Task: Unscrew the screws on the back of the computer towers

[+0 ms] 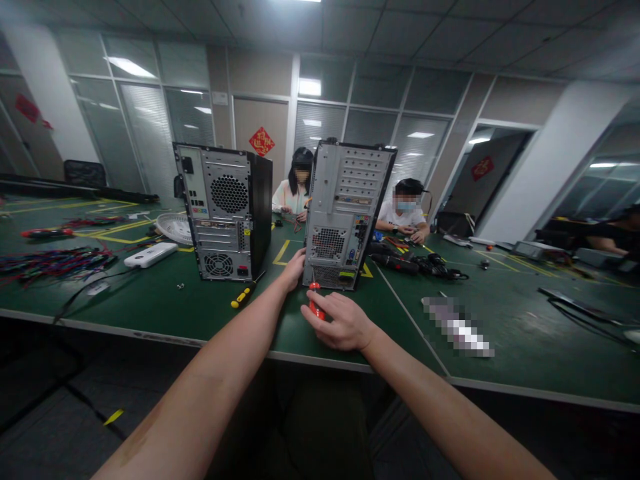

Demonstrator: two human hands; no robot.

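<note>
A grey and black computer tower [327,207] stands upright with its rear panel toward me. My left hand [296,268] is against its lower left edge, and most of its fingers are hidden along the side. In my right hand [343,320] is a red-handled screwdriver [316,305], the fingers closed round its handle. Its shaft points up at the tower's lower left corner; whether the tip touches a screw is too small to tell. To the left stands a second computer tower [220,220], also rear side out. A yellow and black screwdriver [242,297] lies in front of it.
On the green table are a white power strip [151,255], bundled coloured wires [55,261], a white basket [175,228] and black cables [440,267]. A blurred-out object [457,327] lies at right. Two people [295,193] sit across the table, behind the towers.
</note>
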